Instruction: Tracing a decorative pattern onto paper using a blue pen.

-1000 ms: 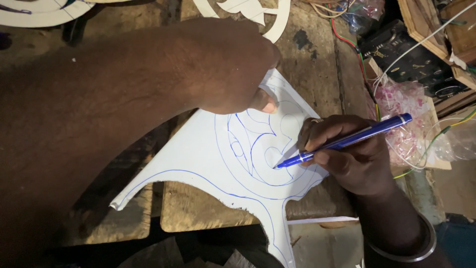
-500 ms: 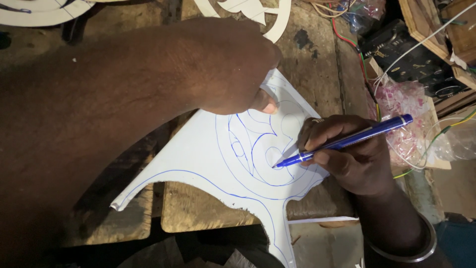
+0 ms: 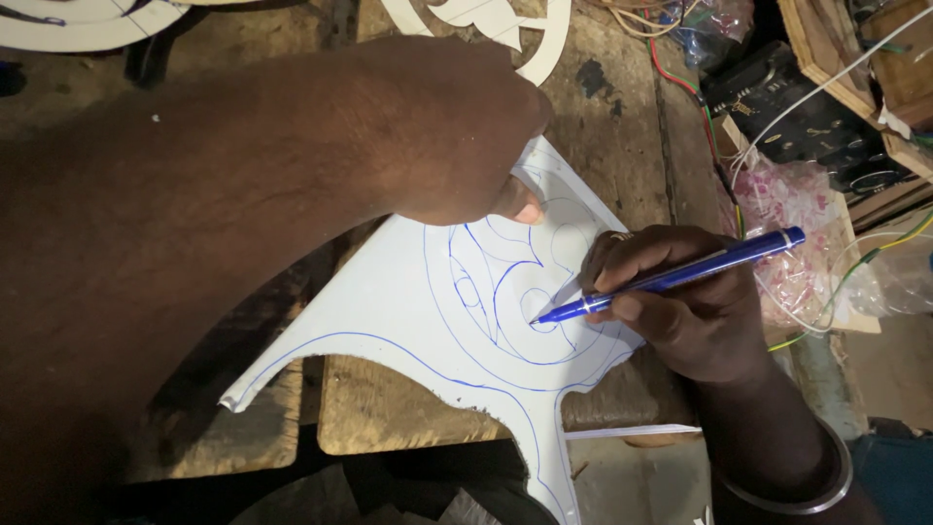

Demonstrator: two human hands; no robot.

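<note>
Left hand (image 3: pixel 447 131) covering the upper corner of the white cut-out board (image 3: pixel 389 301); fingertips out of sight beneath the knuckles. Board's lower stem cut off at six o'clock. Another white cut-out (image 3: pixel 78 19) clipped at eleven o'clock. Right hand (image 3: pixel 680 311) hiding the blue-drawn curves beneath it. Clutter toward two o'clock too tangled to tell apart.

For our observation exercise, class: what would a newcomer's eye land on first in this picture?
First, the blue pen in the right hand, right of centre, its tip on a white cut-out panel covered with blue scroll lines. Next, the left hand and forearm sweeping in from the left, pressing the panel's upper part onto the worn wooden bench. A tangle of wires fills the top right corner.
</note>
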